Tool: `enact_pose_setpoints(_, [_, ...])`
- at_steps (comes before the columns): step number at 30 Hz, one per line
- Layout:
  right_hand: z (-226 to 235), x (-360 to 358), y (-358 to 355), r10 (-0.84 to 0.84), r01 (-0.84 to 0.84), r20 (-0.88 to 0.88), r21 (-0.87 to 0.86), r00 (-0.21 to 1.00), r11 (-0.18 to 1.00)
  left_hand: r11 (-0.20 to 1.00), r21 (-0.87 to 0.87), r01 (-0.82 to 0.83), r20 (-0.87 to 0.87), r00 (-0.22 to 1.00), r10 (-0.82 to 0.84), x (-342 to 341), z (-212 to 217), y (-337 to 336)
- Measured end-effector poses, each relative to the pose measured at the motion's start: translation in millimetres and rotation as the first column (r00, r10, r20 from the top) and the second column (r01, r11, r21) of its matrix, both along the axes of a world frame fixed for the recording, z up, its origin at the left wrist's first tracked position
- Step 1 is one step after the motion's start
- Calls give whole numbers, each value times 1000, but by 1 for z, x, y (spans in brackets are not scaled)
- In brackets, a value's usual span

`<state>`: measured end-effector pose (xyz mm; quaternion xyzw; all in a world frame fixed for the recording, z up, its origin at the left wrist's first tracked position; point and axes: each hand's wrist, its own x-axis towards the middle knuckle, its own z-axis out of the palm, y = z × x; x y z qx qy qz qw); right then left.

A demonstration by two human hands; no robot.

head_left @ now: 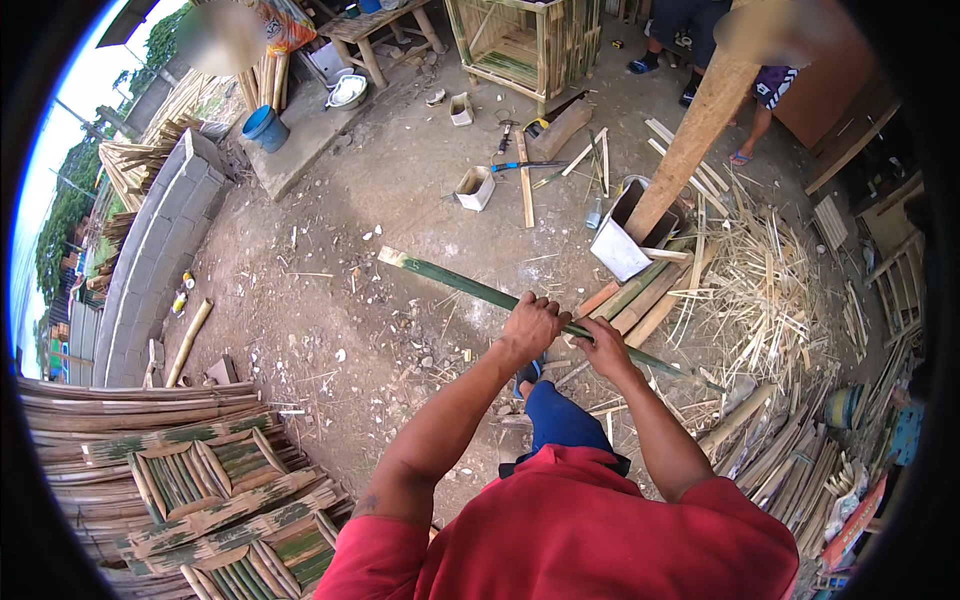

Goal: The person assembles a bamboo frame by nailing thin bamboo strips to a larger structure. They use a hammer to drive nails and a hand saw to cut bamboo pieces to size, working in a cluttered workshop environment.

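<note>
A long green bamboo strip (450, 278) slants across in front of me, its pale cut end at the upper left and its thinner end toward the lower right. My left hand (535, 325) is closed around its middle, knuckles up. Just to the right, my right hand (603, 347) grips the same strip, with the thumb turned toward the left hand. Beyond the right hand, several split wood and bamboo lengths (645, 300) lie on the ground by a whitish square container (620, 252).
A wooden post (690, 140) slants up at the right, beside a heap of bamboo shavings (765, 300). Bamboo panels (200, 475) are stacked at the lower left. A bamboo cabinet frame (530, 50), a blue bucket (265, 128) and a block wall (165, 250) stand farther off. People are at the upper right.
</note>
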<state>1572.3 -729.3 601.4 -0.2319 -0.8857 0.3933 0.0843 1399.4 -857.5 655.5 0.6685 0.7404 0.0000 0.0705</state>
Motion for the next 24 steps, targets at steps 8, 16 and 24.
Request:
enact_pose_setpoints(8, [0,-290,11,273,-266,62,-98,960,959,975,-157,-155,17,987,159,-282,24,-17])
enact_pose_setpoints(16, [-44,-566,33,255,-254,49,-25,966,967,912,-316,-260,140,938,316,-602,26,-26])
enact_pose_setpoints(24, [-28,-830,91,-11,0,-102,-106,995,994,961,-277,3,119,992,31,-847,11,117])
